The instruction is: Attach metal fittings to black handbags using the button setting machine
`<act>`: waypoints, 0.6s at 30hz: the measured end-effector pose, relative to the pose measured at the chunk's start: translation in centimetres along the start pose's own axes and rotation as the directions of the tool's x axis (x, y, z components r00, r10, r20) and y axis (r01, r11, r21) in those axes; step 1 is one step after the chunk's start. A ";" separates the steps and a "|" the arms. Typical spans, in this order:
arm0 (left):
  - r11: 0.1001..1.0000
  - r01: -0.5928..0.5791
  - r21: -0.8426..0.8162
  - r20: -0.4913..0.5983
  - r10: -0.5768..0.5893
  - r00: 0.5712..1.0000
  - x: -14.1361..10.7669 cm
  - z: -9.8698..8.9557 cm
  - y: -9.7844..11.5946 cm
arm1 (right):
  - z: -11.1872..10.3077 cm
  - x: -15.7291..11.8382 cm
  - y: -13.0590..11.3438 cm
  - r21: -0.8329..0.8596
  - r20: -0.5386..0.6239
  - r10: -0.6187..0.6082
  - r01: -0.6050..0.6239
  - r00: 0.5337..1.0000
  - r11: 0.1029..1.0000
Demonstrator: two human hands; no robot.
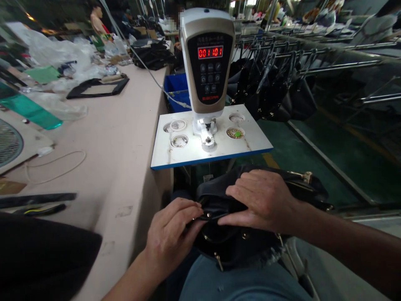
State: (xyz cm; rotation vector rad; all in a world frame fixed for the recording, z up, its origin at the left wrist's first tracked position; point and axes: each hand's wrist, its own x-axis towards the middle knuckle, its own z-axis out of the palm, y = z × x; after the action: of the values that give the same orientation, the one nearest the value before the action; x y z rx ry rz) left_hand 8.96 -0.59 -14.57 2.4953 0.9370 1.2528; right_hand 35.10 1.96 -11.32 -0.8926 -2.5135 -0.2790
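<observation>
A black handbag [232,246] with gold-coloured zips and studs lies across my lap. My left hand [175,230] pinches the bag's edge between thumb and fingers, close to a small gold stud. On the other side of that spot, my right hand [263,200] grips a fold of the bag, its thumb stretched toward the stud. Just beyond the bag stands a riveting machine [208,62] with a red digital display. Its lit lower die [208,140] rises from a white board [200,159] with round cups set into it.
One cup [235,133] holds small gold pieces and a green item. To the left runs a long table [115,138] with black pieces, clear plastic wrap [59,50] and a fan [11,138]. Black bags [282,92] hang from rails at the right. People work in the background.
</observation>
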 end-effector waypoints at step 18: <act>0.998 0.046 0.042 -0.094 -0.042 0.995 -2.1 0.1 1.3 | -0.5 -0.4 -1.2 -0.002 0.018 0.019 -0.019 1.000 1.000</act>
State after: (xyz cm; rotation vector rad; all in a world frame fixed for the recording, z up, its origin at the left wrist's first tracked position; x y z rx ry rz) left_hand 8.64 -2.89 -15.45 2.4534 1.0459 1.3591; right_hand 34.85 0.66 -11.10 -0.9227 -2.5208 -0.2682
